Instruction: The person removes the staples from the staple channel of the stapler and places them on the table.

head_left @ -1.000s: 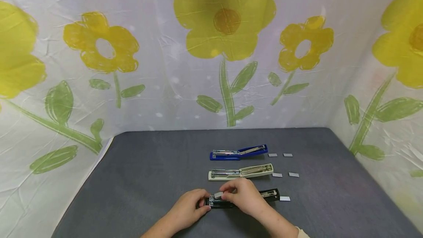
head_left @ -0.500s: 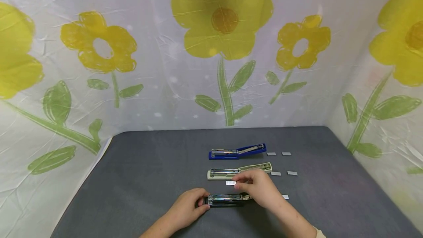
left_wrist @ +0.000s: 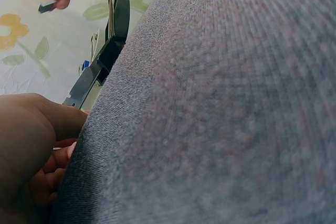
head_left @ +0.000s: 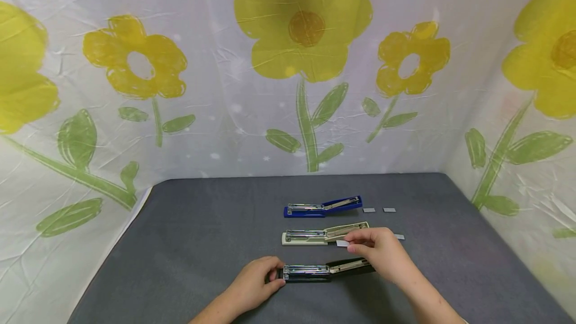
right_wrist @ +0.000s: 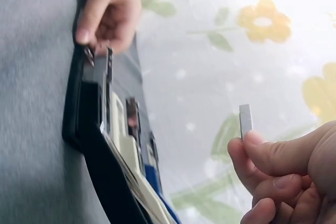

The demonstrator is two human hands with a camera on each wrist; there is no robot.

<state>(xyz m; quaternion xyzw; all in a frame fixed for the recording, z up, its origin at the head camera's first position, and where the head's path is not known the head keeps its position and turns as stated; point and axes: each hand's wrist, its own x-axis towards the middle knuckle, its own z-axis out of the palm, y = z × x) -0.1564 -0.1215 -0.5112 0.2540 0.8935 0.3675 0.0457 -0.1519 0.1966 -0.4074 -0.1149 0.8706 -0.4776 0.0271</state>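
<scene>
A black stapler (head_left: 307, 279) lies nearest on the table, its top arm swung back to the right and its metal magazine exposed. My left hand (head_left: 257, 281) pinches its left end between thumb and fingers. To the right, my right hand (head_left: 382, 253) is raised over the stapler's swung-back arm. Its thumb and forefinger pinch a small grey strip of staples (right_wrist: 245, 120), held clear of the table. Behind are a cream stapler (head_left: 294, 241) and a blue stapler (head_left: 303, 214), both folded out the same way. The right hand hides part of the cream one's right side.
Two loose staple strips, one here (head_left: 369, 210), lie right of the blue stapler. Another strip (head_left: 400, 237) shows beside the right hand. The dark grey cloth-covered table (head_left: 202, 229) ends at a flower-printed curtain (head_left: 216, 114).
My right hand has moved right, from above the black stapler's magazine, with the staple strip between its fingers. The magazine has come fully into view. My left hand stays at the stapler's end.
</scene>
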